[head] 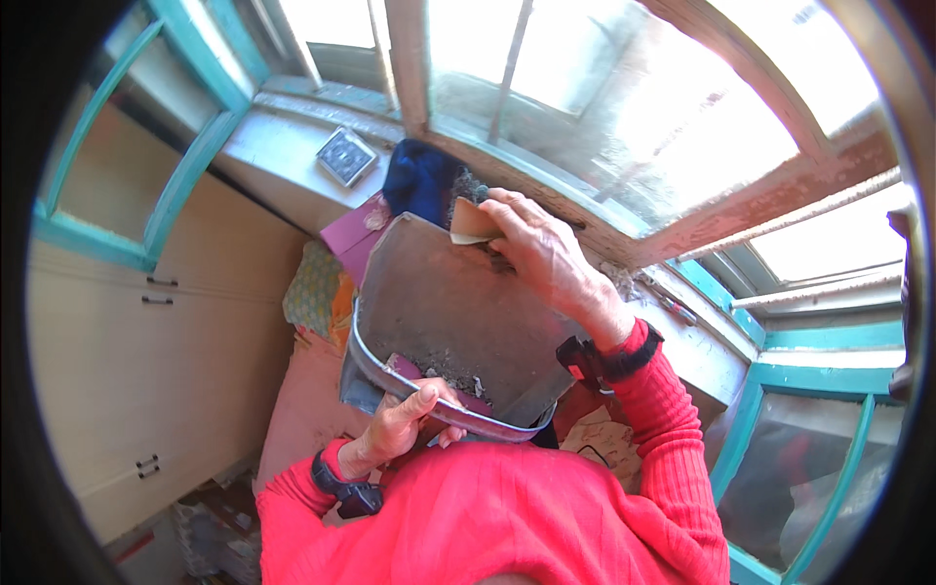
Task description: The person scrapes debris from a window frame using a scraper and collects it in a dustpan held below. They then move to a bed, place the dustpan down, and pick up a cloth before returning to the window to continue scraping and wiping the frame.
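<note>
My left hand (413, 415) grips the near rim of a grey, dustpan-like tray (468, 307), thumb on top and fingers underneath. Dark crumbs and flakes of debris (450, 373) have gathered inside along that rim, by a purplish strip. At the tray's far edge, my right hand (548, 252) pinches a folded piece of brown card or sandpaper (472, 221) against the window ledge. Next to this piece sits a clump of grey dust or fluff (468, 186). The right fingertips are partly hidden behind the hand.
Beyond the tray lie a dark blue cloth (417, 175) and a purple box or card (355, 230). A small patterned box (347, 156) rests on the white sill. Turquoise window sashes (197, 157) swing inward on both sides. A pink-covered surface (311, 395) is below, beside cream cabinets (183, 351).
</note>
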Demonstrator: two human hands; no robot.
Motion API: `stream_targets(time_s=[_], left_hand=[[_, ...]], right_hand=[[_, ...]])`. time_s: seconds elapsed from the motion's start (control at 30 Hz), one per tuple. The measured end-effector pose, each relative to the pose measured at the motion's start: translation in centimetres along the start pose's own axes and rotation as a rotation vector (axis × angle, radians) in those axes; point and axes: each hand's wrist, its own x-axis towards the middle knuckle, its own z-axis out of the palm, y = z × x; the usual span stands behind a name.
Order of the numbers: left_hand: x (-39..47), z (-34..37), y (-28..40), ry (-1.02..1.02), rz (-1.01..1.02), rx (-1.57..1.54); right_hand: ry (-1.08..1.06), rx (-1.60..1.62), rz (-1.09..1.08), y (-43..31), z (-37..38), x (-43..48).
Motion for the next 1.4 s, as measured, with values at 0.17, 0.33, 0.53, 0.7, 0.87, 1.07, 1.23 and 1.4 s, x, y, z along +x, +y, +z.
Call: stream_targets(time_s=[0.17, 0.33, 0.53, 0.7, 0.87, 1.07, 1.23, 1.4], left_hand=[[1.5, 1.1, 1.0, -0.056, 0.037, 0.094], [3.6, 3.8, 1.9, -0.13, 0.054, 0.159], [7.0, 6.6, 1.5, -0.341, -0.064, 0.178], [8.3, 6.9, 1.0, -0.38, -0.2, 0.194], [7.9, 6.3, 1.1, -0.381, -0.239, 0.195], [7.0, 5.1, 1.0, -0.373, -0.25, 0.101], [6.2, 3.9, 2.2, -0.358, -0.168, 0.109], [6.0, 3.1, 3.4, -0.193, 0.0, 0.232]], right_hand=[[0.024, 0.063, -0.014, -1.5, -5.4, -4.4], [0.074, 0.093, 0.303, -3.8, -10.8, -11.7], [0.435, 0.005, 0.81, -4.3, -14.0, -19.6], [0.553, -0.661, 0.9, -2.5, -18.5, -23.5], [0.197, -0.814, 1.181, -0.2, -23.2, -25.3], [-0.501, -1.465, 0.823, 8.4, -26.4, -26.6], [-0.657, -1.28, 1.012, 13.6, -28.1, -25.3], [-0.864, -1.363, 1.029, 16.3, -26.9, -27.0]])
